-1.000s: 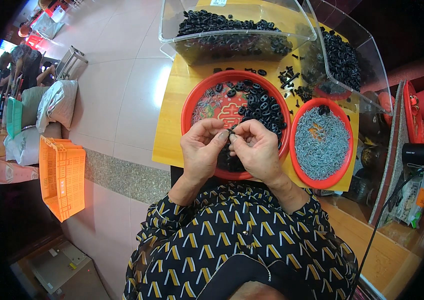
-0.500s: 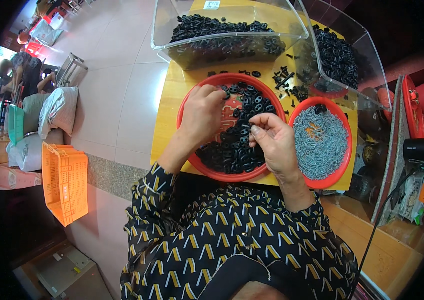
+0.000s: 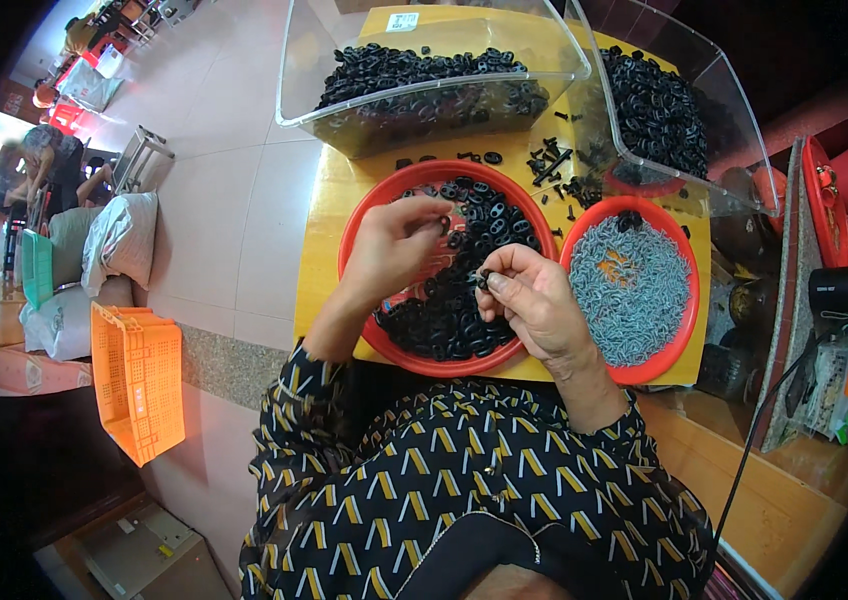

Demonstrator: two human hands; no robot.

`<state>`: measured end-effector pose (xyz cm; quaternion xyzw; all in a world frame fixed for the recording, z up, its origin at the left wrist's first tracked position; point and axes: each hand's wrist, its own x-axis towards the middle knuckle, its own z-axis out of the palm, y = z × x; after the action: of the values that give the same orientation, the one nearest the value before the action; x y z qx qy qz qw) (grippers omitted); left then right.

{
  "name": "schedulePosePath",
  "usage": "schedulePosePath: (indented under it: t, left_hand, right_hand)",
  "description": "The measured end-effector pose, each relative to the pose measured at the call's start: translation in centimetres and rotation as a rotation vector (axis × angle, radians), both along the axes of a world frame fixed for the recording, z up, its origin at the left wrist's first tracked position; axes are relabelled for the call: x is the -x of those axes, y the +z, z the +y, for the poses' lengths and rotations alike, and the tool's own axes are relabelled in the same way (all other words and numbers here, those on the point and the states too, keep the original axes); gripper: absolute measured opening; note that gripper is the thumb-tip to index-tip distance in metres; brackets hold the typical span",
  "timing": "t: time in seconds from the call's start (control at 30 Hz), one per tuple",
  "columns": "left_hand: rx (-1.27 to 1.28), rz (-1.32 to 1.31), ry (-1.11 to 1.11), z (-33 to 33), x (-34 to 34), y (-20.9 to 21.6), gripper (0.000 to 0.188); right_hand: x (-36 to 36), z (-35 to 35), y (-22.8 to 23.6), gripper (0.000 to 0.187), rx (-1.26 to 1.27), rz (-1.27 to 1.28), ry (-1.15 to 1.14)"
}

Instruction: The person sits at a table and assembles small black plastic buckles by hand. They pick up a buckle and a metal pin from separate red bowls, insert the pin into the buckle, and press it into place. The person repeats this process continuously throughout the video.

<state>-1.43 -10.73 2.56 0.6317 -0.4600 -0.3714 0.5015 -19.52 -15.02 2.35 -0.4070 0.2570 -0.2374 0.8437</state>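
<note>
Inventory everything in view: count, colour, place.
round tray: one, red, on table
smaller tray: one, red, right of it
table: one, yellow, centre
oval pieces: many, black, in round tray
metal pieces: many, grey, in smaller tray
bins: two, clear, table's far side
loose parts: several, black, by the bins
crate: one, orange, left
sacks: several, pale, left
basket: one, green, left
cylinder: one, black, far right
other people: count unclear, upper left
left hand: one, over round tray
right hand: one, pinching a black piece
</note>
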Motion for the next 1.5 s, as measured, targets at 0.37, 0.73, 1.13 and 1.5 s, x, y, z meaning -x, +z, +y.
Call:
schedulePosePath:
  t: [0.37,0.73,1.13,1.5]
  left_hand:
    - [0.050,1.016,0.079,6.6,2.5,-1.4,0.024]
    - [0.088,1.008,0.076,7.6,2.7,-1.3,0.024]
    - [0.083,0.905,0.084,7.5,3.0,-1.6,0.025]
    - [0.079,0.720,0.098,7.5,3.4,-1.4,0.023]
  right_hand:
    - [-1.4,2.1,1.7,0.008,0.367,0.250,-0.005]
    - [-2.2,2.7,1.6,0.008,0.404,0.326,-0.028]
    - [-2.2,2.8,1.6,0.006,0.480,0.377,-0.023]
    - [-2.0,2.5,1.4,0.007,0.470,0.373,-0.016]
